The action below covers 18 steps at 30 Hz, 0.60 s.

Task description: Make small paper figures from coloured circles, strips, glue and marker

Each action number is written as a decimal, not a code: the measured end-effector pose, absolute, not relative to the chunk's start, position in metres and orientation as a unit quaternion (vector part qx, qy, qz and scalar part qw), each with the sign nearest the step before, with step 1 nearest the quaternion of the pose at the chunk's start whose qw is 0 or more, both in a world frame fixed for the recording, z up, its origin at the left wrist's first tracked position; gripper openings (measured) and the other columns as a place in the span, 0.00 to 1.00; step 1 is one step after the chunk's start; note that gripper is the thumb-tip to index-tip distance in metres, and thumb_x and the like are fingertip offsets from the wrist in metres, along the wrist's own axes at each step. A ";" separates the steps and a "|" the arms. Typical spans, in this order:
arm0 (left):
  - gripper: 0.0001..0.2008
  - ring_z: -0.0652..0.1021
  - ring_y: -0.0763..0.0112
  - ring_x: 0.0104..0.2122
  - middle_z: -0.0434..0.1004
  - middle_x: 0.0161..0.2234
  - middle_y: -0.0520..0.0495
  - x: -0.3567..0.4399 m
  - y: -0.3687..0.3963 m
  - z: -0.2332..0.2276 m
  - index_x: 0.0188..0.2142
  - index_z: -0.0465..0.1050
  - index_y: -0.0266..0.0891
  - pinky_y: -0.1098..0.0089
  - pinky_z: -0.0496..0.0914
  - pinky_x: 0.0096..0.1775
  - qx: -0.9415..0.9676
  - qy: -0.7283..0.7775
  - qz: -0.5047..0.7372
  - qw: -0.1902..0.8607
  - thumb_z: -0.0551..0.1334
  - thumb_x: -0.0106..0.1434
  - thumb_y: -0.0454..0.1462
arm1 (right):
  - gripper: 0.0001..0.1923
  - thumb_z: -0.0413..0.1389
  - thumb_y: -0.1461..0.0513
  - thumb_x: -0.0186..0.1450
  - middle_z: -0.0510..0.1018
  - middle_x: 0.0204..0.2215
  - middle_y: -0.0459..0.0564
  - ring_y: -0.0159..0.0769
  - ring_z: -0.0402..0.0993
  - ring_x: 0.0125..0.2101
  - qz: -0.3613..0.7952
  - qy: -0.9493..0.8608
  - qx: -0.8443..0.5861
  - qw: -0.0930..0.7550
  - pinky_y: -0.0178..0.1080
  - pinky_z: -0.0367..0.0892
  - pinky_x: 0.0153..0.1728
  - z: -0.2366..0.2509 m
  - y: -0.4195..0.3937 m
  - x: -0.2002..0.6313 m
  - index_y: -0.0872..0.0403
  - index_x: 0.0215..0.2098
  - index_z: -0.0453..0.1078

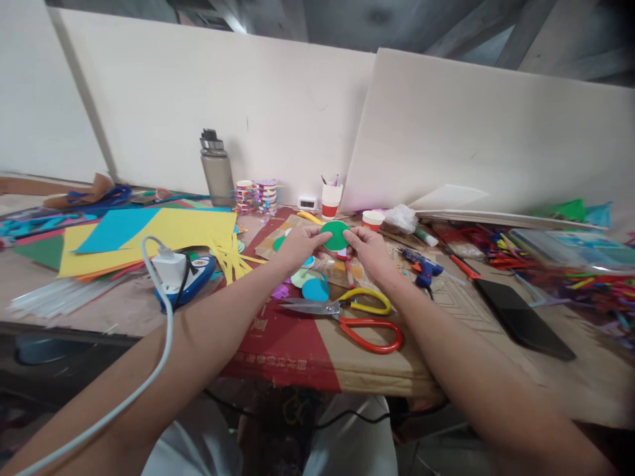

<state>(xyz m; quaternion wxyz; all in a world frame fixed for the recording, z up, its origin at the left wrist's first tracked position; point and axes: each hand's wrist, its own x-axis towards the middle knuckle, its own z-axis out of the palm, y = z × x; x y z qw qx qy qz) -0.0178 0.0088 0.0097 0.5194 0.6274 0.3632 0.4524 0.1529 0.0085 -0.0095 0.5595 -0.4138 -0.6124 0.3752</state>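
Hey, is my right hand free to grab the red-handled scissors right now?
Probably not at once: the right hand and left hand both pinch the green paper circle. The red-handled scissors lie uncovered just below it, so the path looks clear.

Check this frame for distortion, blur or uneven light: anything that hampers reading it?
Head view: wide-angle bend curves the table edge and stretches the forearms; corners darken; right-side clutter smears; the green paper disc between left hand and right hand stays sharp, evenly lit.
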 end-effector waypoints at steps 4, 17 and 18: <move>0.18 0.79 0.73 0.26 0.81 0.32 0.43 -0.020 0.011 0.006 0.37 0.76 0.32 0.76 0.66 0.25 0.575 0.331 0.457 0.592 0.68 0.57 0.47 | 0.19 0.62 0.46 0.55 0.67 0.17 0.40 0.27 0.62 0.19 0.388 -0.614 -0.401 0.559 0.33 0.60 0.23 -0.011 0.011 0.153 0.53 0.26 0.69; 0.12 0.81 0.72 0.30 0.81 0.38 0.42 -0.019 0.011 0.004 0.40 0.74 0.33 0.75 0.71 0.31 0.569 0.313 0.455 0.609 0.67 0.60 0.39 | 0.15 0.59 0.51 0.55 0.70 0.17 0.42 0.29 0.64 0.20 0.305 -0.623 -0.459 0.555 0.34 0.60 0.23 0.001 0.005 0.155 0.55 0.26 0.72; 0.13 0.81 0.71 0.31 0.81 0.38 0.42 -0.018 0.011 0.003 0.40 0.74 0.33 0.74 0.72 0.31 0.559 0.310 0.459 0.617 0.67 0.60 0.41 | 0.15 0.59 0.51 0.55 0.70 0.17 0.42 0.29 0.64 0.20 0.301 -0.621 -0.463 0.557 0.34 0.60 0.23 0.001 0.005 0.155 0.55 0.27 0.72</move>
